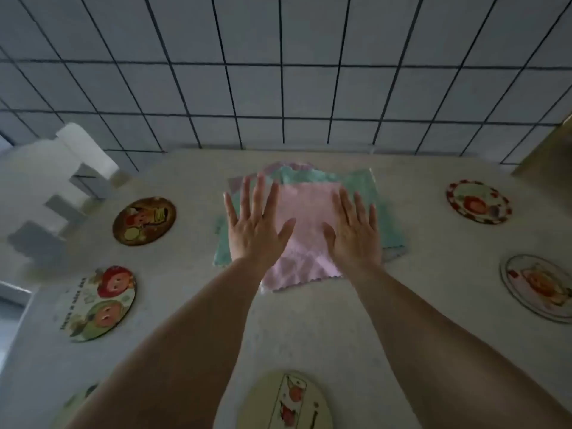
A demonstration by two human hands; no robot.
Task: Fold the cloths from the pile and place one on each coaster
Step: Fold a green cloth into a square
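Pink cloth (305, 224) atop pile (376, 209) is being pressed flat by left hand (255, 226) and right hand (354, 230), fingers splayed, nothing gripped. Coasters bare; an edge needs pinching for the first fold.

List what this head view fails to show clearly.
- Pile: cloth count hidden by the pink cloth and both hands, left, right.
- Near coaster: cut by the bottom edge.
- Bottom-left coaster: behind the left forearm.
- White objects, far left: blurred.
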